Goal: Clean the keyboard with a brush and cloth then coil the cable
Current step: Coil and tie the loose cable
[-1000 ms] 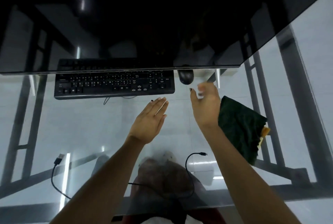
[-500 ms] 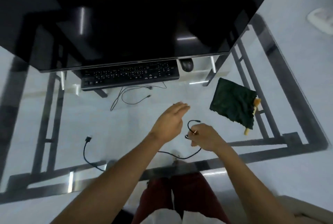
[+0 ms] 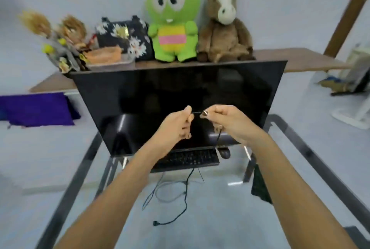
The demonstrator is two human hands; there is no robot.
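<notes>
Both hands are raised in front of the dark monitor, holding a thin black cable (image 3: 186, 192) stretched between them. My left hand (image 3: 176, 126) pinches one part of it and my right hand (image 3: 226, 122) pinches the other, fingers curled. The cable hangs down from my right hand, passes the keyboard's front edge and ends in a plug (image 3: 155, 223) lying on the glass table. The black keyboard (image 3: 190, 158) sits under the monitor, partly hidden by my left forearm. A dark green cloth (image 3: 260, 186) shows beside my right forearm. No brush is visible.
A large black monitor (image 3: 180, 96) stands on the glass table (image 3: 220, 208). A black mouse (image 3: 225, 153) lies right of the keyboard. Behind, a wooden shelf (image 3: 300, 58) carries plush toys and a floral bag. A second thin cable loops under the glass.
The head has tilted up from the table to the monitor and shelf. Both hands have risen off the glass with the cable, now pinched and stretched between them.
</notes>
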